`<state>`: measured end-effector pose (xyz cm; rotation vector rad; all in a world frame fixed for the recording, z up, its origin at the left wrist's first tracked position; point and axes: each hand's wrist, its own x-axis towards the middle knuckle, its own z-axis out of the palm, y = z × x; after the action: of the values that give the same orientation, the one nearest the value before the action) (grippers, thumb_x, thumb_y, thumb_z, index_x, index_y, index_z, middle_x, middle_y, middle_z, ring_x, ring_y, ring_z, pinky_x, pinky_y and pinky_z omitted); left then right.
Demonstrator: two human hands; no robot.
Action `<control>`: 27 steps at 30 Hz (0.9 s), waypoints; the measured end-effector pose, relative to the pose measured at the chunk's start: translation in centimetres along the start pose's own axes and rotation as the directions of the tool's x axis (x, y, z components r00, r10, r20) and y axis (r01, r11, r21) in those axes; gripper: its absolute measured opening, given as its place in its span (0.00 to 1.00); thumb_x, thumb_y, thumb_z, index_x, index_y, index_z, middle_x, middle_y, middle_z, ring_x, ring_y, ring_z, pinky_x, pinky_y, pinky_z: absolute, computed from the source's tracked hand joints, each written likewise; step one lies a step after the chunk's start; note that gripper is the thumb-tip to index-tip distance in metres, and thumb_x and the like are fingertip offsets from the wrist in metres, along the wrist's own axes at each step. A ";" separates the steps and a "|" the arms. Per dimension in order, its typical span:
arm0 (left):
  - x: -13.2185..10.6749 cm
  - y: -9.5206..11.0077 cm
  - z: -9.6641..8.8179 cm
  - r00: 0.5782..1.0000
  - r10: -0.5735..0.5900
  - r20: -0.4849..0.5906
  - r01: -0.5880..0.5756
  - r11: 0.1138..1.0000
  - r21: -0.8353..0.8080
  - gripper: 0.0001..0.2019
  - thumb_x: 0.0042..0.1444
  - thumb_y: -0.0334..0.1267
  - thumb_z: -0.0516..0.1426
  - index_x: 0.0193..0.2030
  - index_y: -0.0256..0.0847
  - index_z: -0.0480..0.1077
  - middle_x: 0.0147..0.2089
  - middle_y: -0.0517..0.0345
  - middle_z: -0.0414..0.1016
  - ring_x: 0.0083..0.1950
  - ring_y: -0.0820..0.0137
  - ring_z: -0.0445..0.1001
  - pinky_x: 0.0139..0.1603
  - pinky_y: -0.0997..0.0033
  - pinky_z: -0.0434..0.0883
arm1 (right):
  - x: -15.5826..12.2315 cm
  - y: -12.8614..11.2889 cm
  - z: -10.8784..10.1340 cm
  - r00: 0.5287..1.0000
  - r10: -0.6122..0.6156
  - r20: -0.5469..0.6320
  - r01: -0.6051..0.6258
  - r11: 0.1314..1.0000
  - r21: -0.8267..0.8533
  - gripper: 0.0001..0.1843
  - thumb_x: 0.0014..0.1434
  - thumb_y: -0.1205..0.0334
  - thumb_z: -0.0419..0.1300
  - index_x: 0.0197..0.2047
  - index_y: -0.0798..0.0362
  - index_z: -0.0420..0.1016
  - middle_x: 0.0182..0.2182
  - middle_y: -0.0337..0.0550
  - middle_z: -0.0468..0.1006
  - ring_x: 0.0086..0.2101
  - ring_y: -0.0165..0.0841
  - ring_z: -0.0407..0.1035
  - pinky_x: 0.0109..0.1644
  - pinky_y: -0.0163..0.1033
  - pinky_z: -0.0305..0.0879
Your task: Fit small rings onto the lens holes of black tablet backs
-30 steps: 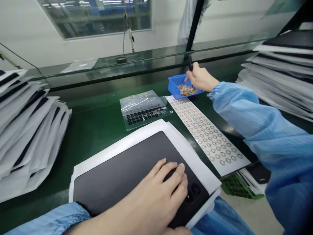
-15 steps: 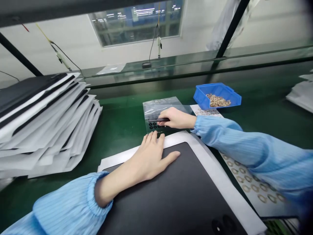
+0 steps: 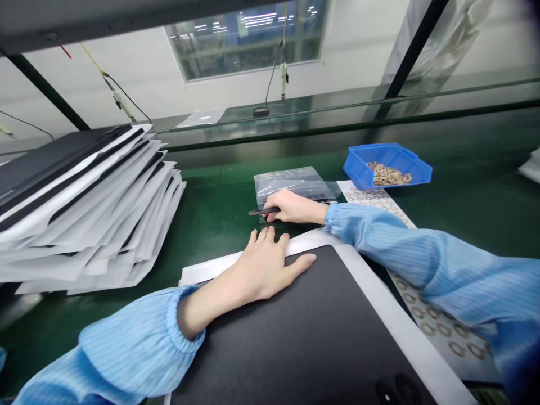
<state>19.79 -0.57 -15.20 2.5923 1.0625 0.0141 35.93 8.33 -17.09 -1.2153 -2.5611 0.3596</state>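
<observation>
My left hand (image 3: 265,270) lies flat with fingers spread on a dark flat panel (image 3: 304,332), fingertips reaching over the edge of the white sheet (image 3: 375,292) beneath it. Just beyond the panel's far edge, my right hand (image 3: 291,207) is closed around slim black tweezers (image 3: 255,212), whose rounded end points left; the tips are hidden. Under and behind that hand lies a clear plastic bag (image 3: 287,179), with dark round pieces showing dimly through it. Two dark circles (image 3: 396,391) mark the panel's near right part.
At left rises a tall, uneven stack of dark panels and white sheets (image 3: 97,225). A blue bin (image 3: 354,169) of small tan rings (image 3: 390,174) stands at back right. A sheet of ring stickers (image 3: 430,320) runs under my right sleeve. Electric screwdrivers (image 3: 283,79) hang behind.
My right hand has drawn slightly left and nearer with the tweezers, and now covers the round black pieces seen before. My left hand stays on the panel. The view has shifted slightly.
</observation>
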 end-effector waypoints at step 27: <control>-0.1 0.2 0.2 0.999 -0.001 -0.032 0.002 0.999 0.047 0.33 0.61 0.61 0.36 0.46 0.35 0.68 0.55 0.36 0.66 0.61 0.49 0.61 0.62 0.40 0.49 | -0.4 -1.0 0.5 0.991 0.108 -0.078 -0.113 0.991 -0.071 0.06 0.52 0.70 0.62 0.36 0.59 0.77 0.28 0.44 0.77 0.29 0.30 0.67 0.32 0.33 0.56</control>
<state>19.84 -0.86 -15.31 2.6415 1.0887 0.0313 35.31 7.36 -17.25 -1.3750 -2.4707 0.2386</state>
